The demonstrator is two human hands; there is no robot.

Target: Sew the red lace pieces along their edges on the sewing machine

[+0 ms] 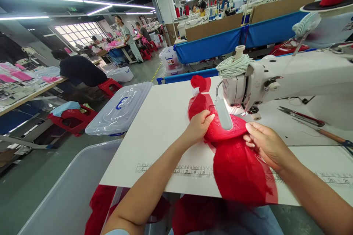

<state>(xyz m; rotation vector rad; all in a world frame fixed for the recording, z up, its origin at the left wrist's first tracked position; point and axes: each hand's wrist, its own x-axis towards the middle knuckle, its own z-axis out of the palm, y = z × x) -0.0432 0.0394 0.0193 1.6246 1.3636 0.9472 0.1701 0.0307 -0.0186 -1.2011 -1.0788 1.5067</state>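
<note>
A red lace fabric piece (234, 165) lies on the white sewing table (154, 125) and hangs over its front edge. My left hand (200, 125) pinches the fabric at its left side, thumb against fingers. At the right, my right hand (261, 141) grips the edge of the same fabric between thumb and fingers. Both hands are just in front of the white sewing machine (245, 84), and the upper part of the fabric reaches beside its head. A pale grey oblong lamp (224, 114) hangs over the fabric, hiding part of it and of the needle area.
Scissors (302, 115) and a wooden-handled tool (331, 136) lie right of the machine. A clear lidded box (118, 106) and an open plastic bin (74, 187) stand to the left. Red fabric (100, 205) hangs below the table edge. Several people sit or stand farther back.
</note>
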